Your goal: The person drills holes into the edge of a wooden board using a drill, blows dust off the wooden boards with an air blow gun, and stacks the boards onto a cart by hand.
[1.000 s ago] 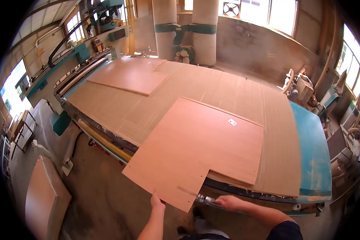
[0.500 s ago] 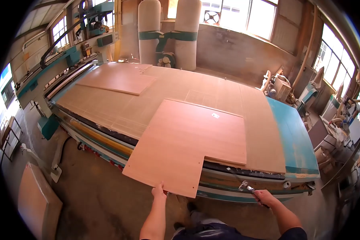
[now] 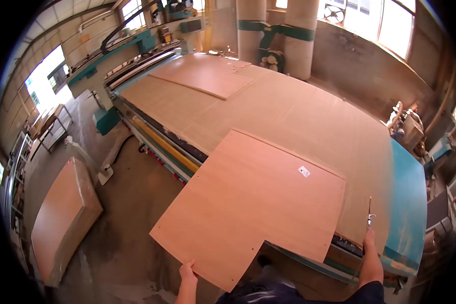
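Note:
A pink-brown wood panel point(image 3: 248, 202) with a notched corner and a small white label point(image 3: 304, 171) juts over the near edge of the machine bed. My left hand point(image 3: 188, 272) grips its near left edge, thumb on top and fingers hidden beneath. Over the bed's right part, my right hand point(image 3: 370, 240) is closed around the handle of an air blow gun point(image 3: 371, 219), its thin nozzle pointing up and away. Several small dark holes show near the panel's edges.
Another panel point(image 3: 202, 73) lies at the bed's far left. The large bed point(image 3: 309, 121) has a blue right end point(image 3: 408, 202). A stack of panels point(image 3: 66, 218) stands on the floor at left. The machine gantry point(image 3: 111, 58) and a dust collector point(image 3: 273, 38) are behind.
The panel has come toward me, its left edge farther off the bed, with my left hand on it. My right hand has raised the air blow gun. The view has turned left.

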The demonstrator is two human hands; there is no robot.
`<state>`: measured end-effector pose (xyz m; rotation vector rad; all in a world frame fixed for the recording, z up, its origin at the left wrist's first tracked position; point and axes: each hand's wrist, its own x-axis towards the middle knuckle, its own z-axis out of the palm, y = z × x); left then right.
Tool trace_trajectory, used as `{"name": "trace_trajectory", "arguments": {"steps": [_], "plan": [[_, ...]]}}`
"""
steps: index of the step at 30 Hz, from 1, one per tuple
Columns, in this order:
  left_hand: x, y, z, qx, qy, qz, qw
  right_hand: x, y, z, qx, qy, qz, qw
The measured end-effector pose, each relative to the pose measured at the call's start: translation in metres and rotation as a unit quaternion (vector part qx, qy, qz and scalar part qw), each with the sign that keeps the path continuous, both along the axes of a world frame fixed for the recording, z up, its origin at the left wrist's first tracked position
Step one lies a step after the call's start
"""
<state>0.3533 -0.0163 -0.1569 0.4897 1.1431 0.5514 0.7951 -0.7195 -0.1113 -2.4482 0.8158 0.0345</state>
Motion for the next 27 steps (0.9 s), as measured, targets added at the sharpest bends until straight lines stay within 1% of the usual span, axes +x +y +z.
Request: {"name": "trace_trajectory", "arguments": {"steps": [2, 3, 5, 7, 8, 9, 10, 11, 12, 13, 14, 15, 16, 17, 19, 21, 23, 26, 27], "plan": [[-0.01, -0.027, 0.017, 0.022, 0.025, 0.048, 0.998, 0.057, -0.013, -0.016, -0.176, 0.035, 0.049, 0.983], [-0.01, -0.038, 0.013, 0.011, 0.015, 0.081, 0.997, 0.076, 0.015, -0.001, -0.214, 0.013, 0.063, 0.975], [-0.018, -0.055, -0.001, -0.006, -0.008, 0.148, 0.989, 0.101, 0.105, 0.064, -0.295, -0.03, 0.086, 0.951], [-0.013, -0.059, -0.014, -0.003, 0.023, 0.146, 0.989, 0.177, 0.123, 0.027, -0.305, -0.107, 0.257, 0.911], [-0.015, -0.062, -0.019, 0.001, 0.037, 0.163, 0.986, 0.205, 0.147, 0.019, -0.257, -0.126, 0.31, 0.907], [-0.009, -0.064, -0.021, -0.001, 0.087, 0.161, 0.983, 0.232, 0.18, 0.0, -0.201, -0.146, 0.373, 0.894], [0.001, -0.066, -0.019, -0.008, 0.137, 0.169, 0.976, 0.257, 0.223, -0.011, -0.16, -0.153, 0.431, 0.875], [0.004, -0.068, -0.029, 0.01, 0.162, 0.171, 0.972, 0.276, 0.276, -0.019, -0.133, -0.153, 0.484, 0.851], [0.01, -0.07, -0.023, 0.024, 0.189, 0.169, 0.967, 0.287, 0.328, -0.025, -0.113, -0.151, 0.533, 0.825], [0.019, -0.069, -0.018, 0.025, 0.27, 0.165, 0.948, 0.292, 0.376, -0.031, -0.096, -0.15, 0.573, 0.8], [0.028, -0.064, -0.029, 0.038, 0.268, 0.149, 0.951, 0.296, 0.42, -0.031, -0.088, -0.148, 0.605, 0.778], [0.023, -0.069, -0.039, 0.044, 0.267, 0.179, 0.946, 0.294, 0.493, -0.026, -0.069, -0.155, 0.653, 0.738], [0.02, -0.044, -0.052, 0.044, 0.256, 0.145, 0.955, 0.284, 0.513, -0.03, -0.075, -0.153, 0.662, 0.729], [0.013, -0.041, -0.059, 0.038, 0.244, 0.147, 0.958, 0.275, 0.551, -0.034, -0.074, -0.15, 0.684, 0.71], [0.01, -0.056, -0.044, -0.005, 0.285, 0.139, 0.948, 0.25, 0.609, -0.036, -0.068, -0.147, 0.717, 0.678], [0.016, -0.066, -0.027, 0.025, 0.323, 0.157, 0.933, 0.215, 0.659, -0.034, -0.06, -0.145, 0.751, 0.641], [0.013, -0.075, -0.01, 0.027, 0.338, 0.172, 0.925, 0.173, 0.709, -0.029, -0.052, -0.145, 0.787, 0.598], [-0.01, -0.09, 0.009, -0.025, 0.369, 0.165, 0.914, 0.119, 0.756, -0.025, -0.045, -0.146, 0.824, 0.546], [-0.02, -0.103, 0.011, -0.032, 0.375, 0.185, 0.908, 0.103, 0.764, -0.022, -0.041, -0.147, 0.83, 0.536]]}}
